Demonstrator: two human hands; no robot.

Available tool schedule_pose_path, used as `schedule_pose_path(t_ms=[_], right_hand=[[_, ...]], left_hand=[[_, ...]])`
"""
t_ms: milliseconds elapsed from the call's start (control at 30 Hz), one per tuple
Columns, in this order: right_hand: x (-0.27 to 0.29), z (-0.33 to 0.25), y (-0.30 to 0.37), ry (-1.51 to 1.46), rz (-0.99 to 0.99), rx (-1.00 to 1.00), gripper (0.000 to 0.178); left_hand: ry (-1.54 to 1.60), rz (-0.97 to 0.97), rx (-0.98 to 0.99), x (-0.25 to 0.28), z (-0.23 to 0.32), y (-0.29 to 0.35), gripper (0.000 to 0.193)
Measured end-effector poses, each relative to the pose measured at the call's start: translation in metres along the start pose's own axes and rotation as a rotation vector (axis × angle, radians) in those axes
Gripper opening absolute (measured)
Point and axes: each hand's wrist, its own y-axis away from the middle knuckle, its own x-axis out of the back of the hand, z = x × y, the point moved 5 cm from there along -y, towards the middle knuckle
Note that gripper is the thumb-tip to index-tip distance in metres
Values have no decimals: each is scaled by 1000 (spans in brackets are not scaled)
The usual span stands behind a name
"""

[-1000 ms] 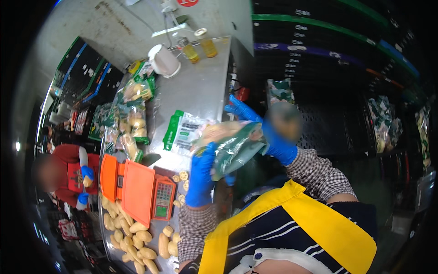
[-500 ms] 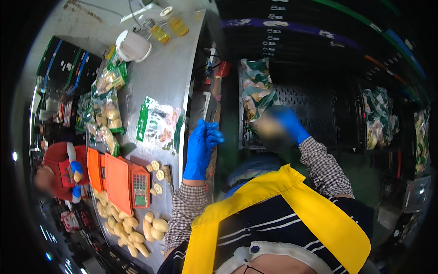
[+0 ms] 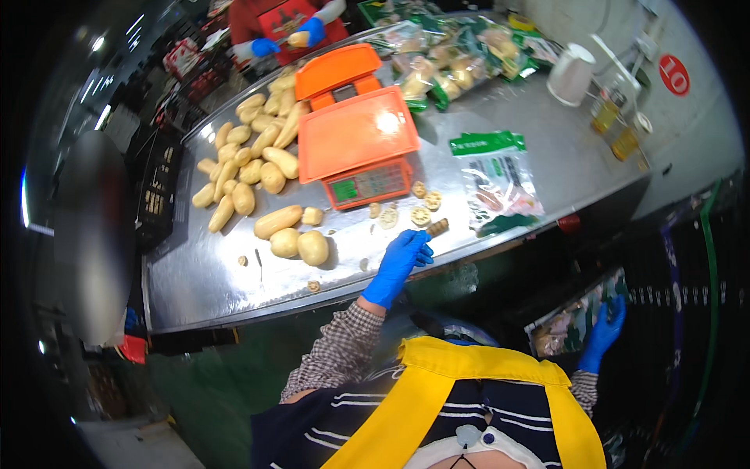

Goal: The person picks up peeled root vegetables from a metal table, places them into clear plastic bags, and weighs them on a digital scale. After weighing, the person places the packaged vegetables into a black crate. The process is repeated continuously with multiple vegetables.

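Left blue-gloved hand (image 3: 401, 264) moved, fingers curled beside brown banded handle (image 3: 438, 227)
Right blue-gloved hand (image 3: 605, 331), fingers beside green-patterned plastic bag (image 3: 569, 324); both holds unclear

The left hand (image 3: 400, 264) hangs over the near edge of the bench (image 3: 183, 283), fingers (image 3: 422, 244) at a brown handle (image 3: 439, 227). An orange scale (image 3: 359, 137) stands between lotus roots (image 3: 280, 162) toward the left end and a flat bag (image 3: 498, 186) nearer the right. Off that edge, the right hand (image 3: 605, 334) overlaps a filled bag (image 3: 566, 322).
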Motion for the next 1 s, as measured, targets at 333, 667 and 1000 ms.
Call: schedule_pose_path(t_ms=[333, 667, 1000], right_hand=[[-277, -240, 68, -10, -872, 475, 27], [-400, -274, 187, 55, -1326, 843, 27], [-450, -295, 207, 183, -1421, 864, 24]], left_hand=[[-110, 659, -490, 259, 24, 0, 18], [-607, 1446, -258, 494, 36, 59, 49], [-1316, 1123, -106, 564, 96, -16, 85]])
